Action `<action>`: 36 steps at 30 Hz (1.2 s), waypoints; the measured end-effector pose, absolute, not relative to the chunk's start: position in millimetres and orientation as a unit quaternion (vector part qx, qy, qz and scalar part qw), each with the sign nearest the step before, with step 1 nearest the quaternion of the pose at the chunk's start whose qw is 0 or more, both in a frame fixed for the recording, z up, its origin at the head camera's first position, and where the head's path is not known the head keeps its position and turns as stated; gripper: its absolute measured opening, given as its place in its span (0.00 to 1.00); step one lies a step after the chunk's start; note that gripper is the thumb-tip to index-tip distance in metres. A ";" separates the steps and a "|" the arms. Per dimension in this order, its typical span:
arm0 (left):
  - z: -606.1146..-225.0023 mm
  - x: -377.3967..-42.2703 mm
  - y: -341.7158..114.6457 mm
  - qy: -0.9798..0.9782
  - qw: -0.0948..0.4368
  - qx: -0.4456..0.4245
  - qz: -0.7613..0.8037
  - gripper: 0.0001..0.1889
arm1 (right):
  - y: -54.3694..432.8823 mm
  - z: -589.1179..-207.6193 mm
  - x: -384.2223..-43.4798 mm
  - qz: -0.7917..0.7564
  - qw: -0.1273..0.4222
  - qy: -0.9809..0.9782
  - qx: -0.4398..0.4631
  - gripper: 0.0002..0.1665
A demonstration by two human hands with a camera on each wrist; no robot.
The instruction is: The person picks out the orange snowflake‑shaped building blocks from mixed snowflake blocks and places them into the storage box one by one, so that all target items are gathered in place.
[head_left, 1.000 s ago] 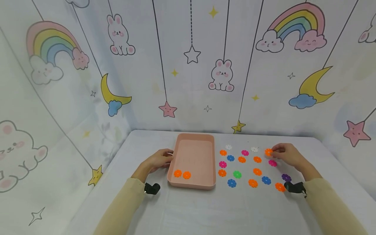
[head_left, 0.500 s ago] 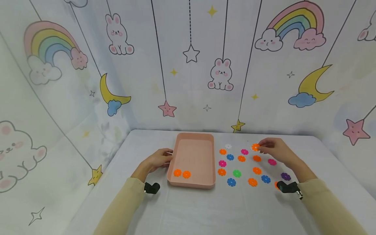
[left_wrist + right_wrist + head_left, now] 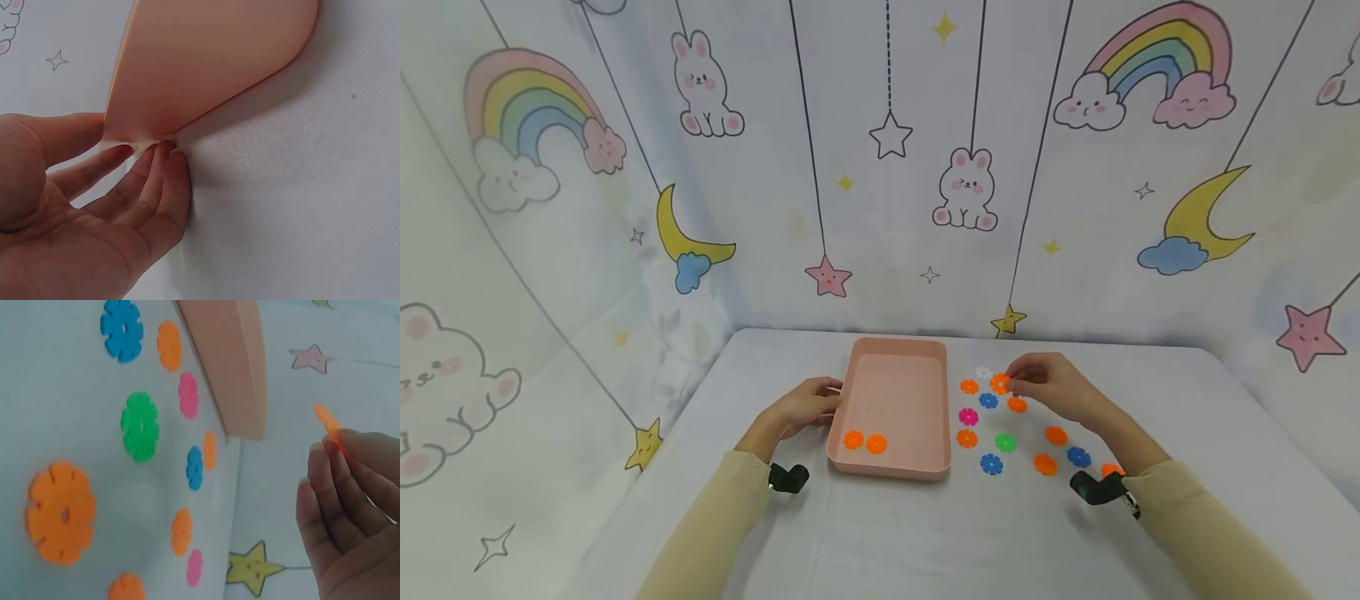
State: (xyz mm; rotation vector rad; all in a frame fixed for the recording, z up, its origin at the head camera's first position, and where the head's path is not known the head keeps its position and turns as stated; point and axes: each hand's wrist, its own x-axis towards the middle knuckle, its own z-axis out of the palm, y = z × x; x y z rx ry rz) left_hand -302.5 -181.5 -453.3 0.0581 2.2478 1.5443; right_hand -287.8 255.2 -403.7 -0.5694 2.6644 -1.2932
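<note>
In the head view my right hand (image 3: 1056, 387) pinches an orange snowflake disc (image 3: 999, 383) between thumb and fingertips. The right wrist view shows this disc (image 3: 326, 419) edge-on, raised above the table. A shallow pink tray (image 3: 895, 400) lies to the left, with two orange discs (image 3: 876, 444) in its near left corner. My left hand (image 3: 808, 404) holds the tray's left side. Seen from the left wrist, the thumb reaches the tray wall (image 3: 200, 56) and the curled fingertips press at its edge.
Flat notched discs lie right of the tray, among them a green disc (image 3: 1005, 442), a blue disc (image 3: 992, 464), a pink disc (image 3: 968, 417) and a white disc (image 3: 983, 372). A patterned cloth wall (image 3: 760, 208) rises behind the white table (image 3: 925, 542).
My right hand has carried the orange disc leftward from the right side of the table toward the tray, passing over other discs. The left hand and tray have stayed in place.
</note>
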 end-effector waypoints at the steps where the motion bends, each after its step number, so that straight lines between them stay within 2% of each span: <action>1: -453.4 -303.2 -181.6 0.806 0.206 0.021 0.555 0.24 | 249.1 -403.6 -286.8 -0.431 0.064 0.878 -0.199 0.14; 19: -454.7 -302.6 -180.6 0.809 0.210 0.020 0.548 0.25 | 164.0 -415.9 -275.1 -0.411 0.101 0.847 -0.322 0.04; 36: -451.3 -303.2 -181.1 0.810 0.215 0.019 0.544 0.24 | 113.4 -437.9 -280.4 -0.331 0.150 0.864 -0.350 0.03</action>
